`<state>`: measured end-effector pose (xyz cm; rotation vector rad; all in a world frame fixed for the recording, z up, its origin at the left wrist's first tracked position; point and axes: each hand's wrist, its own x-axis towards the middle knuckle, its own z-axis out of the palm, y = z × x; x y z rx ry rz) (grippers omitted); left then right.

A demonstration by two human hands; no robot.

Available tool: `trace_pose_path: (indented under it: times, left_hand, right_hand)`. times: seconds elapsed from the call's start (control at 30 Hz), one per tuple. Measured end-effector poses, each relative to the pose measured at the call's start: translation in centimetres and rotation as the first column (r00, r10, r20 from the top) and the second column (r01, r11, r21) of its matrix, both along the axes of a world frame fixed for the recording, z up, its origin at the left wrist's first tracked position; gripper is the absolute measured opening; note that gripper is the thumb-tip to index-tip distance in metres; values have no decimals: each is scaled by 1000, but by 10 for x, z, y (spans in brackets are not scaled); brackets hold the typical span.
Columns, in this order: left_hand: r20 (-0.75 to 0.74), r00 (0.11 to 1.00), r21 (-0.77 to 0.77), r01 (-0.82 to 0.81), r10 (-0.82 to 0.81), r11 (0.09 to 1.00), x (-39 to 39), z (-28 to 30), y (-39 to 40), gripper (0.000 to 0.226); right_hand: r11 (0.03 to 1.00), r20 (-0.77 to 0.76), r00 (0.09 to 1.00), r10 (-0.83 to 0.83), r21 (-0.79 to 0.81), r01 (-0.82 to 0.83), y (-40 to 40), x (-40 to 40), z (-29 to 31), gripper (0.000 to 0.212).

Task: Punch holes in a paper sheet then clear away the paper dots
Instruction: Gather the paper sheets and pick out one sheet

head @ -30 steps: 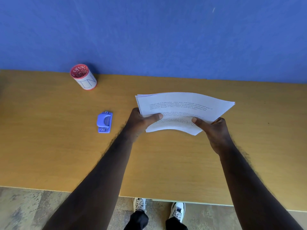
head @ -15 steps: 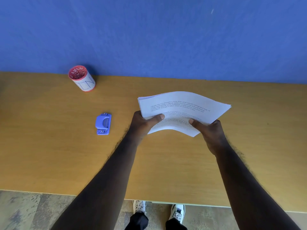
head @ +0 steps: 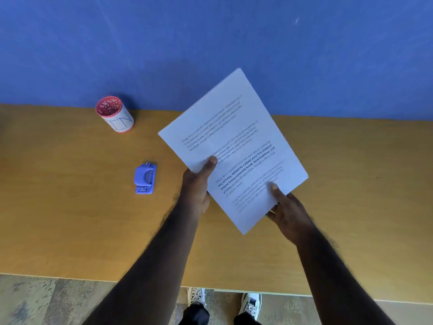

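I hold white printed paper sheets (head: 236, 137) tilted up above the wooden table (head: 70, 207), turned at an angle with the far corner up over the blue wall. My left hand (head: 196, 188) grips the paper's left edge, thumb on top. My right hand (head: 285, 212) pinches its near right edge. A small blue hole punch (head: 144, 177) lies on the table to the left of my left hand, apart from it.
A red-rimmed white cup (head: 114, 116) holding small bits stands at the back left against the blue wall (head: 210, 43). The table's near edge (head: 93, 279) runs in front of my shoes and the floor.
The paper went from a low, sagging stack held flat to raised, tilted toward me and rotated. Both hands rose with it. The punch and cup stayed put.
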<state>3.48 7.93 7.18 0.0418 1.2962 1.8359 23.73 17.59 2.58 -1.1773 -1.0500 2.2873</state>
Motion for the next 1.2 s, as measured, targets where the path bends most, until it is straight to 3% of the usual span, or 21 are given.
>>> trace_pose_path:
  times: [0.1,0.27,0.37,0.43,0.6,0.73,1.2]
  left_hand:
    - [8,998,28,65,-66,997,0,-6,-9,31]
    - [10,994,93,110,-112,990,-54,-7,-34,24]
    - [-156,913,-123,360,-376,925,-91,-5,-48,41]
    - [-223,841,-243,441,-492,864,-99,-3,-49,41]
    - [-435,696,-428,399,-572,811,-94,2,-43,44]
    - [-533,662,-471,285,-527,835,-77,-3,-43,23]
    - [-585,680,-432,201,-442,879,-64,-7,-42,20]
  right_hand:
    - [994,-104,990,-100,30,104,2,0,3,39]
    - [970,29,992,-122,216,113,25,24,9,33]
    - [941,115,989,-97,333,54,37,34,20,58]
    - [913,131,989,-66,407,7,41,36,29,70]
    - [859,168,986,7,504,-92,43,30,33,31]
    - [858,265,964,-24,500,-116,40,25,18,25]
    - [883,278,954,-110,469,-35,40,17,15,22]
